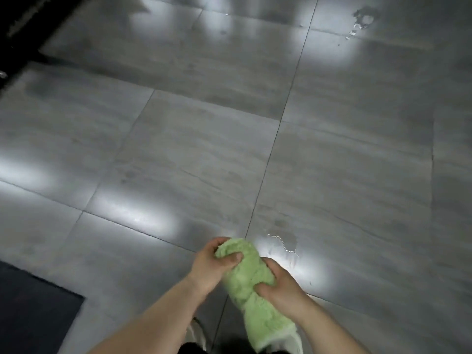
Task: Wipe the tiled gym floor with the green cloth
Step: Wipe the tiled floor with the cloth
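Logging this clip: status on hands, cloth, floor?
Left hand and right hand both grip green cloth, bunched, held off tiled floor. Wet patch just ahead. Dark mat at left.

The scene is being lit dimly, with the lamps being shown only as reflections. White glare patches are being thrown back by the glossy tiled floor (204, 154), the strongest at upper right and just beside the green cloth (245, 277). The corners are being darkened, most at top left. Everything is being rendered softly, with fine texture being smeared.
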